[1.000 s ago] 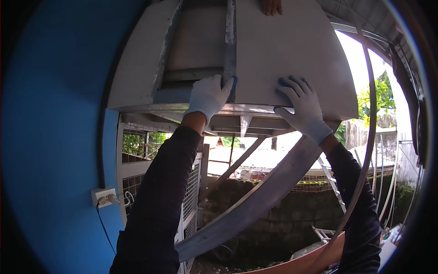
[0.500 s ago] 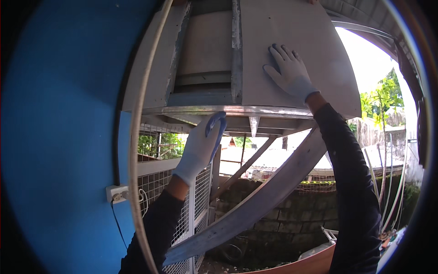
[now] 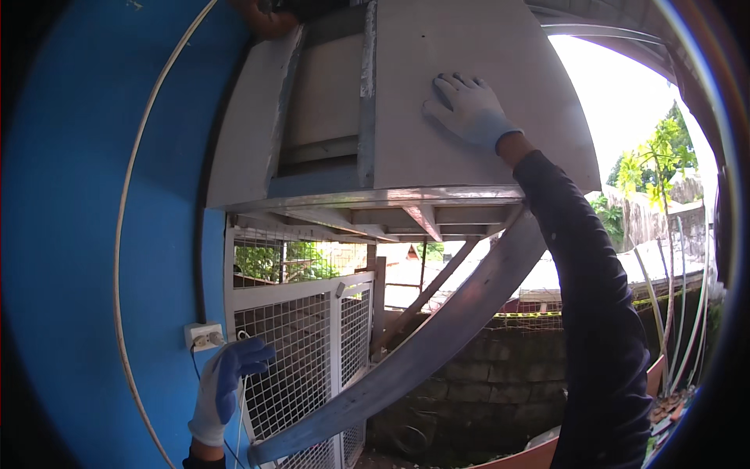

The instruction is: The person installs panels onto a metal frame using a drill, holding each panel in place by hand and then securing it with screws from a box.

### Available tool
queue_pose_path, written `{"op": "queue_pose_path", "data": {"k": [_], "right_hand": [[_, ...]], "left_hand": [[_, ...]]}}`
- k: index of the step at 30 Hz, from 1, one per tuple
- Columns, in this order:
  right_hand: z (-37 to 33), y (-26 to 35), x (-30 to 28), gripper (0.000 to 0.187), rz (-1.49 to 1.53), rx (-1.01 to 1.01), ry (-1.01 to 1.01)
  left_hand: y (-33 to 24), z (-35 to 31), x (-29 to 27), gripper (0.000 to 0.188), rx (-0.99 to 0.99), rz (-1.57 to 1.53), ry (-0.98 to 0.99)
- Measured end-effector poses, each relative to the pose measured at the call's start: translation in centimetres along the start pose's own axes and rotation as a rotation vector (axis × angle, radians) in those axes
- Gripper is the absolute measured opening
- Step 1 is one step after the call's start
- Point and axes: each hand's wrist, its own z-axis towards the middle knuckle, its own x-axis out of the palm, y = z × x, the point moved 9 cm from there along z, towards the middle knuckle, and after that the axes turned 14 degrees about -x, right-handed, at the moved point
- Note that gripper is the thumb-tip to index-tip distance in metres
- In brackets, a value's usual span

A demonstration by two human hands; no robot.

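My right hand (image 3: pixel 469 111), in a white knit glove with dark fingertips, rests on the face of a pale grey board (image 3: pixel 492 47). Its fingers are apart and slightly bent, holding nothing. A grey-blue frame with a gap, the framed opening (image 3: pixel 328 94), lies left of the board. Lower down at the left, my left hand (image 3: pixel 220 391) hangs in the air in a white and blue glove. Its fingers point right with nothing visible in them, close to a white wall socket (image 3: pixel 205 336) and its cords. A long grey plank (image 3: pixel 422 367) slants up to the frame's underside.
Another person's hand (image 3: pixel 269 22) is at the frame's upper left corner. A pale cable (image 3: pixel 121 234) hangs along the blue wall (image 3: pixel 70 234). White mesh gates (image 3: pixel 285 352) stand below the frame, with a block wall (image 3: pixel 484 383) behind the plank.
My left hand has left the frame's lower edge and dropped down and left toward the socket. My right hand stays on the board. Another person's hand has come into view at upper left.
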Motion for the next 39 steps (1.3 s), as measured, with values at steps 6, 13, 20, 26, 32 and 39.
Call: {"op": "queue_pose_path", "data": {"k": [6,13,20,26,32,39], "right_hand": [[-2.4,-10.6,-4.6,0.065,-0.324,0.013,0.021],[-5.8,-19.0,-2.8,0.062,-0.344,0.163,0.129],[-6.6,-19.6,-4.2,0.058,-0.207,0.362,0.188],[-2.9,-13.2,-4.4,0.061,-0.234,0.187,0.112],[0.2,-2.2,-3.0,0.070,0.022,-0.084,-0.217],[-1.0,-0.4,1.5,0.076,0.119,-0.093,0.011]], "left_hand": [[-3.4,-6.3,-5.9,0.066,0.038,-0.075,-0.220],[-10.3,-11.8,-8.2,0.059,0.187,0.208,-0.402],[-12.1,-19.2,-8.9,0.058,0.132,0.253,-0.630],[-14.0,-24.9,-8.4,0.052,0.076,0.257,-0.818],[-13.4,-30.7,-5.4,0.054,0.028,0.363,-0.990],[-9.0,-40.0,0.4,0.061,-0.106,0.520,-1.232]]}}
